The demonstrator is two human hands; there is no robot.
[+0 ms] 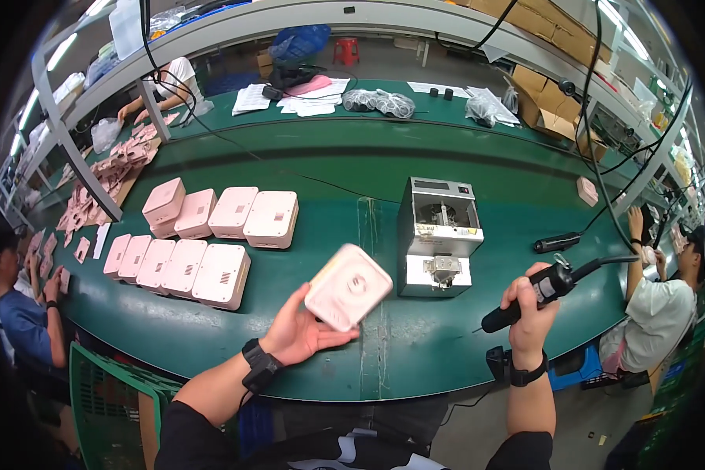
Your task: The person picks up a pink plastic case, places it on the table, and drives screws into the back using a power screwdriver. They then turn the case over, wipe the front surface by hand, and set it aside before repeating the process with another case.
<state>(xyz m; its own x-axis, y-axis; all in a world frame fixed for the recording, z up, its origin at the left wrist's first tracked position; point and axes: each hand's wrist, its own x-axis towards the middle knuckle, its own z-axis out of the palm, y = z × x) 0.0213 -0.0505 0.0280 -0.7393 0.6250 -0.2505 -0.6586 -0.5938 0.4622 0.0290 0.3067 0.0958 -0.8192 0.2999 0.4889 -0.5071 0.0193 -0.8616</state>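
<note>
My left hand (pixel 296 333) holds a pink, rounded-square plastic housing (pixel 348 288) tilted above the green bench, thumb along its side and fingers beneath. The housing is slightly blurred, with a round feature near its middle. In my right hand (pixel 529 317) is a black corded electric screwdriver (pixel 517 312), its thin bit pointing down to the left, apart from the housing. Between the hands and farther back stands a grey-and-white screw feeder (pixel 440 235) with an open window on top. Two rows of similar pink housings (pixel 222 276) lie to the left.
Another black electric screwdriver (pixel 557 242) lies to the right of the feeder, with a small pink part (pixel 587 191) beyond. A pile of pink parts (pixel 110 184) covers the far left. Co-workers sit at both sides. Cables hang at right; a green crate (pixel 113 407) stands lower left.
</note>
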